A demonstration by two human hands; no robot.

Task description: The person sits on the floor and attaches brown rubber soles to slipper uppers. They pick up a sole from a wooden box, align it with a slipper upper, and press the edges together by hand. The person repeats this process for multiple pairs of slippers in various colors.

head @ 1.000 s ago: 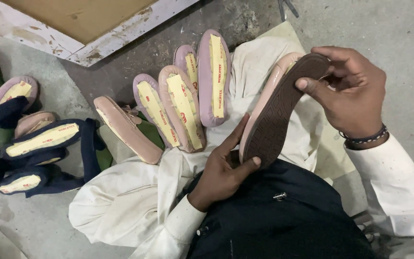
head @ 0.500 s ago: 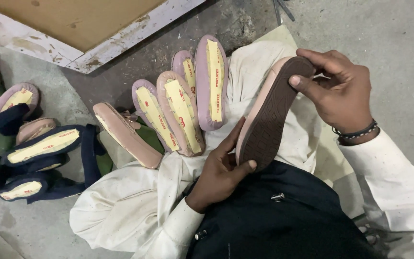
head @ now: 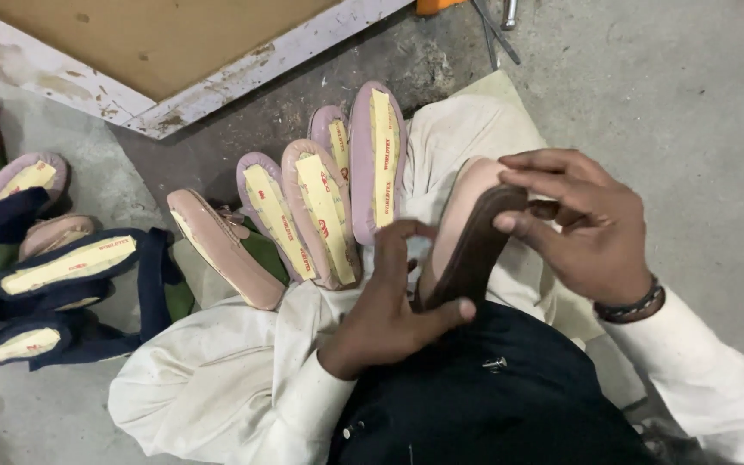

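Single head-worn view, looking steeply down from close above the person's lap. Frame spans grey concrete floor [head: 691,95], with a white-edged brown board [head: 165,52] at top.

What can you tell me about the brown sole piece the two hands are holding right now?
The sole piece is long and narrow, with a dark brown, rough-looking face and a pale pink layer along its far edge. It stands nearly on edge, tilted, over the person's lap. The right hand pinches its upper end between thumb and fingers; the left hand grips its lower end, thumb across the brown face. It looks flexible and slightly curved.
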